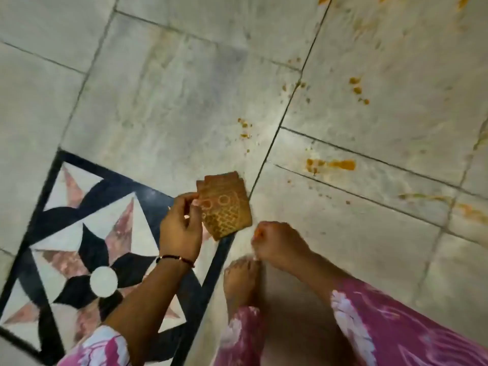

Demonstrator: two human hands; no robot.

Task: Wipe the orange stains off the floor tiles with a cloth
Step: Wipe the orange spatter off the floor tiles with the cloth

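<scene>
Pink patterned fabric fills the bottom of the frame, from 5 to 7 o'clock, with a bare foot [241, 278] showing between the two arms at about 6 o'clock. The left hand [182, 228], with a dark bracelet [175, 259] at the wrist, sits just below centre; its grip is closed on the left edge of the cloth [224, 204], thumb and fingertips pinching it. That cloth is brown, folded into a rough square, printed with circles and a lattice, and held above the floor [184, 107] at centre. The right hand [277, 244] lies just beside the cloth's lower corner, toward 4 o'clock, curled into a loose fist; blur hides whether it holds anything or touches the cloth. Under the left arm, at 8 o'clock, a black-bordered inlay [87, 247] shows a star in black, white and pink. Pale marbled tiles spread beyond. Stains [340, 165] in orange lie at 3 o'clock as a smear, with smaller spots scattered toward 1 o'clock and more at the top edge.
</scene>
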